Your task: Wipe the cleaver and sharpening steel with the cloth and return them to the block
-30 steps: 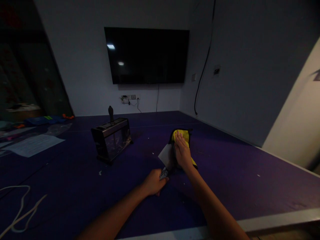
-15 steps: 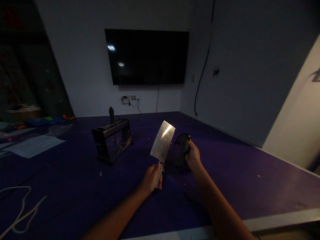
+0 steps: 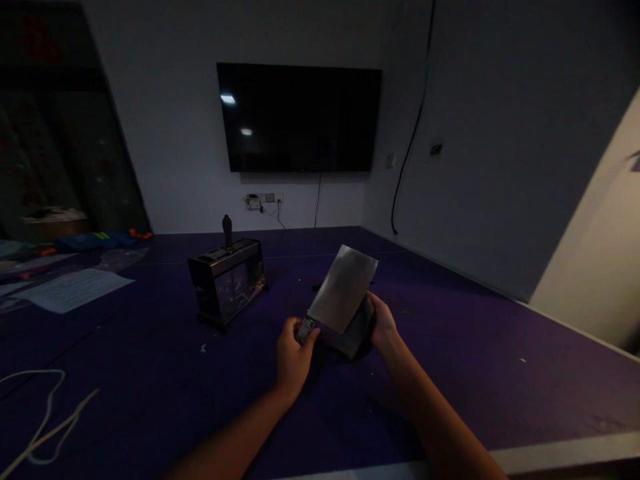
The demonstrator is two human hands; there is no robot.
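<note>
A cleaver (image 3: 345,287) with a broad, plain metal blade is held by its handle in my left hand (image 3: 294,357), fingers closed round it. The blade tilts up to the right and covers part of a dark, black object (image 3: 357,337) that looks like a knife sharpener. My right hand (image 3: 384,323) grips that object from its right side. Whether blade and sharpener touch cannot be made out. Left of my hands stands a black knife block (image 3: 230,283) with clear sides, one dark knife handle (image 3: 227,230) sticking up from it.
The purple tabletop (image 3: 475,373) has a pale front edge and small scraps on it. Papers (image 3: 75,290) and plastic lie at the left, with a pale cord (image 3: 47,427) nearer me. A television (image 3: 303,120) hangs on the wall behind.
The cleaver has tipped to the right, its blade now in front of the sharpener. My left hand has turned and moved slightly left; the sharpener has tilted and sits a little lower.
</note>
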